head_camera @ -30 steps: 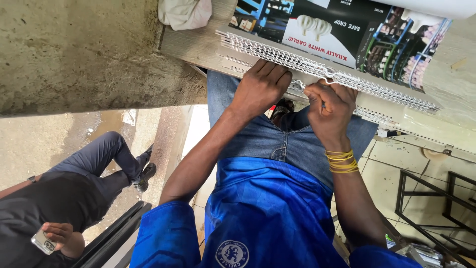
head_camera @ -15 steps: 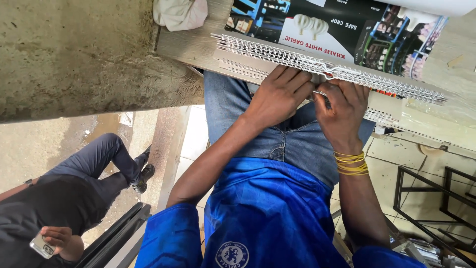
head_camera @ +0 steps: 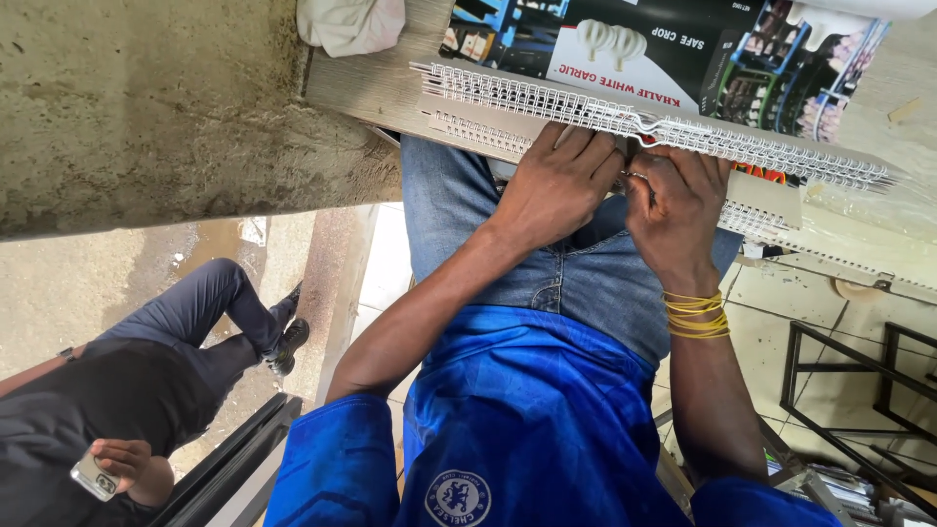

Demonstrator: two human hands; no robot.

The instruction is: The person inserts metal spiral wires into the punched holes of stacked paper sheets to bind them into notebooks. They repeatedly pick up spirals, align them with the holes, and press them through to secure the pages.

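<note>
White wire binding comb (table edge) under both hands' fingers.

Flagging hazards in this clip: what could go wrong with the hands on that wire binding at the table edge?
1. The left hand and right hand press on the white wire binding comb; its loop ends might nick fingertips.
2. The printed sheets overhang the table edge and could slide, misaligning the binding.

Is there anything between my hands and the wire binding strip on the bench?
Nothing visible. The left hand and the right hand both rest directly against the wire binding strip at the bench edge.
</note>
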